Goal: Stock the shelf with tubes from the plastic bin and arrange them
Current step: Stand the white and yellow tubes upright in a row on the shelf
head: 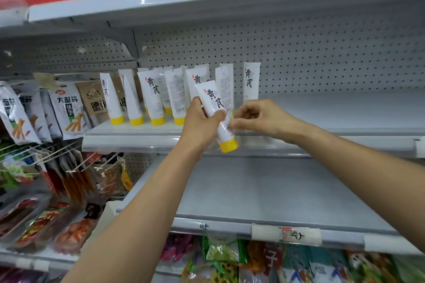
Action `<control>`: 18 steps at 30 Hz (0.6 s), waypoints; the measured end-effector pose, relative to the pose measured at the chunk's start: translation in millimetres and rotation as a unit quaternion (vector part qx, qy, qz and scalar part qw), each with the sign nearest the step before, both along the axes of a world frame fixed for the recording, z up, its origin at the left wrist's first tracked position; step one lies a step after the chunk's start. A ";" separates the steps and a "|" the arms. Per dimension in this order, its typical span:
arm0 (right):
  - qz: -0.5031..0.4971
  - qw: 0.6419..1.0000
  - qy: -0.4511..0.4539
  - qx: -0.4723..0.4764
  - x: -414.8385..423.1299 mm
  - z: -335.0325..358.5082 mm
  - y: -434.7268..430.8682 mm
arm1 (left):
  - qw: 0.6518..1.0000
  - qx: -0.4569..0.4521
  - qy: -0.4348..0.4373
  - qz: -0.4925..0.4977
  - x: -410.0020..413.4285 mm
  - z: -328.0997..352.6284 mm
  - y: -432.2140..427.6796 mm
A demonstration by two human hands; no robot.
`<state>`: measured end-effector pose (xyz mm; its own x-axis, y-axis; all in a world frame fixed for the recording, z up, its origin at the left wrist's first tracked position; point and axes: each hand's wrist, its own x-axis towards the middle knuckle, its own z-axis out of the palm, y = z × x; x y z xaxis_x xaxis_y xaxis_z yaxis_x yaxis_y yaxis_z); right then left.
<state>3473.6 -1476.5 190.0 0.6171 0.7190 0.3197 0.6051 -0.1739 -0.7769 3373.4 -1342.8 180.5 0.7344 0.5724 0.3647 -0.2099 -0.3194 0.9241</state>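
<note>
Head camera view of a shop shelving unit. At centre frame, the person's left grip (202,122) is wrapped round the middle of a white plastic tube with black lettering and a yellow cap (211,96). It holds the tube tilted, cap lowest, just in front of the lip of a white metal shelf (322,119). From the right of the frame, the right grip (259,117) has its fingers curled, with the fingertips (231,125) against the tube's lower side. Whether they pinch it or only touch it cannot be told. Behind the held tube, at centre and centre left, a row of matching tubes (153,96) stands on its caps on the shelf, packed close, with several leaning. One more upright tube (251,80) stands just to the right of the row. Hanging snack packets (66,110) fill the left of the frame. The plastic bin is out of view. The risk is probably toppling. Tubes balanced on narrow caps are top-heavy, so nudging a neighbour while setting this one down could tip the leaning row like dominoes. A cap placed too near the lip could also slide off.
</note>
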 end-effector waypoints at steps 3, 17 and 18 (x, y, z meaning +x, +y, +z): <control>-0.011 0.996 -0.053 -0.065 -14.0 -3.1 4.4 | 1.000 -0.007 -0.010 0.009 2.6 3.4 -6.0; -0.130 0.990 -0.024 0.047 19.1 8.3 5.2 | 0.913 0.378 0.119 0.095 -13.1 -5.3 -2.5; -0.139 0.989 -0.019 0.046 24.2 7.7 6.1 | 0.899 0.405 0.135 0.102 -13.3 -8.0 -2.6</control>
<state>3497.8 -1470.4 197.7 0.7734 0.4898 0.4025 0.5730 -0.2684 -0.7744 3360.1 -1345.4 172.6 0.7687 0.3319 0.5468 0.1251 -0.9163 0.3804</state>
